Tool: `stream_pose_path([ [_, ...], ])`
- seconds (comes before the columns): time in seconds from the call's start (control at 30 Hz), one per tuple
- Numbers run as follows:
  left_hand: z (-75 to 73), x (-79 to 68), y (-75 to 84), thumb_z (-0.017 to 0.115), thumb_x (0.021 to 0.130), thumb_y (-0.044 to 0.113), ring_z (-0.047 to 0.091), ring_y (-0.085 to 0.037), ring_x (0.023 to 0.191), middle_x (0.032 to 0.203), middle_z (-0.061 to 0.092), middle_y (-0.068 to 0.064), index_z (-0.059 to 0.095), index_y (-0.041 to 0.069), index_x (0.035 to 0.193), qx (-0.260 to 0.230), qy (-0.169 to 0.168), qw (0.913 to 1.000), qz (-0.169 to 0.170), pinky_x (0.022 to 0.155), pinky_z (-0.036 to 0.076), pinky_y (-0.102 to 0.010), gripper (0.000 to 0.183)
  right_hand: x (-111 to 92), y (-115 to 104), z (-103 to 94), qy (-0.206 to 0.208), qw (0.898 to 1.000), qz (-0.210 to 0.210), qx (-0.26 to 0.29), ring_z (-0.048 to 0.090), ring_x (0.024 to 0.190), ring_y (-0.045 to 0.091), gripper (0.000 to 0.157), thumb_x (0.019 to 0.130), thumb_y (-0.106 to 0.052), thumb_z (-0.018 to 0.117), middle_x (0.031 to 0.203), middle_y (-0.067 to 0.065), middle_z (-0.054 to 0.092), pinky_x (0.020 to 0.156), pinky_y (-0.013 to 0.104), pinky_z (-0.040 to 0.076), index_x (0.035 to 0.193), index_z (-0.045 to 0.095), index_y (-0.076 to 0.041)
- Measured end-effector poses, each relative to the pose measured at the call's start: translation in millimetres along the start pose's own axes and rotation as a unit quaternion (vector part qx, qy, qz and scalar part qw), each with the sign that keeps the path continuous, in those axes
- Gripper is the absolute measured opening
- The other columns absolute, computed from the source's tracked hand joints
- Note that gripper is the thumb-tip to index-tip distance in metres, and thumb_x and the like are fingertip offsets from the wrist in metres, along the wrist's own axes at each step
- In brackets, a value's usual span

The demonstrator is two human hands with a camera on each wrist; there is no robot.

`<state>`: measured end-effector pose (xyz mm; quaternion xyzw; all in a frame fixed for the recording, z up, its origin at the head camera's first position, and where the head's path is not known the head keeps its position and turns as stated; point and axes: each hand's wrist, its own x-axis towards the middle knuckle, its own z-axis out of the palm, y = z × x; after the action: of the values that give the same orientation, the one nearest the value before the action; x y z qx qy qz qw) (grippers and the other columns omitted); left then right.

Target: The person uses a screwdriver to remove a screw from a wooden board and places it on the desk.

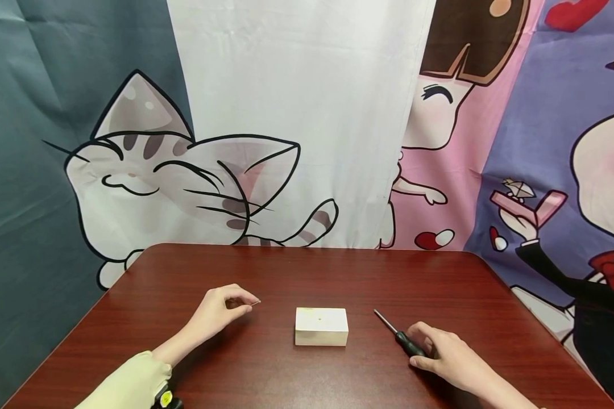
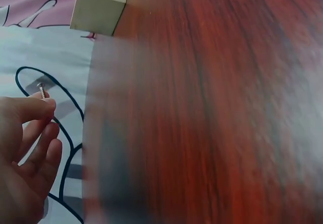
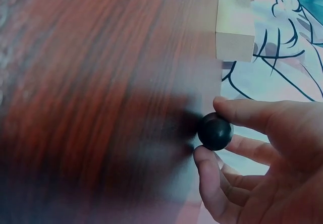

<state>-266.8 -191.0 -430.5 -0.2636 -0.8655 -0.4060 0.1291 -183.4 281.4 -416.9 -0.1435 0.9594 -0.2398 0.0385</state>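
Between thumb and fingertips my left hand (image 1: 225, 305) pinches a small metal screw (image 2: 42, 90), its head sticking up past the fingers in the left wrist view. My right hand (image 1: 442, 353) holds a screwdriver (image 1: 408, 343) by its black handle, thumb on one side and fingers on the other. The bare metal shaft points away and to the left, toward the middle of the table. A pale wooden block (image 1: 320, 328) sits between the two hands, touched by neither. On its top face a small dark hole (image 1: 320, 319) shows.
Everything stands over a reddish-brown wooden table (image 1: 266, 375) with rounded far corners. Directly behind its far edge hangs a cartoon-printed cloth (image 1: 307, 102). A dark band with a yellow disc (image 1: 166, 397) circles the left wrist, below a pale yellow sleeve (image 1: 133, 380).
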Motion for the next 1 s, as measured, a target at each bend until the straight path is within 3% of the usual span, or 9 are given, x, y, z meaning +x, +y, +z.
stream_pose_path([
  [0.3,-7.4,-11.9,-11.7,0.079,0.080,0.005,0.053,0.005,0.070,0.077,0.065,0.015,0.079,0.021,0.093,0.067,-0.004,0.9977,-0.013,0.064,0.047,-0.019,0.020,-0.2,-0.4,-0.4,0.006,1.000,-0.003,-0.002,0.046,0.070,-0.002,0.038,0.082,-0.038,0.078,0.078,-0.010,0.055,0.062,0.022,0.037,0.114,0.062,-0.026],
  [0.47,-12.0,-15.2,-16.3,0.079,0.081,0.009,0.055,0.000,0.075,0.078,0.066,0.018,0.079,0.024,0.093,0.107,-0.019,0.9937,-0.027,0.067,0.046,-0.021,0.020,0.1,0.3,-1.0,0.001,1.000,-0.002,0.000,0.046,0.070,-0.002,0.038,0.082,-0.038,0.078,0.079,-0.010,0.056,0.061,0.022,0.037,0.115,0.062,-0.025],
  [0.8,-18.4,-19.0,-27.2,0.078,0.081,0.009,0.050,0.000,0.070,0.077,0.064,0.016,0.079,0.023,0.092,0.117,-0.054,0.9914,-0.023,0.064,0.042,-0.020,0.018,0.5,0.9,-1.6,-0.008,1.000,0.015,0.000,0.048,0.071,-0.001,0.038,0.082,-0.038,0.078,0.080,-0.009,0.057,0.062,0.023,0.038,0.114,0.062,-0.026],
  [1.0,-17.9,-21.3,-31.0,0.078,0.080,0.006,0.048,0.004,0.067,0.074,0.064,0.015,0.079,0.022,0.091,0.117,-0.047,0.9920,0.001,0.062,0.042,-0.019,0.019,0.3,0.6,-1.2,-0.006,1.000,0.014,0.001,0.047,0.069,-0.001,0.037,0.082,-0.039,0.078,0.078,-0.009,0.056,0.061,0.023,0.036,0.114,0.062,-0.027],
])
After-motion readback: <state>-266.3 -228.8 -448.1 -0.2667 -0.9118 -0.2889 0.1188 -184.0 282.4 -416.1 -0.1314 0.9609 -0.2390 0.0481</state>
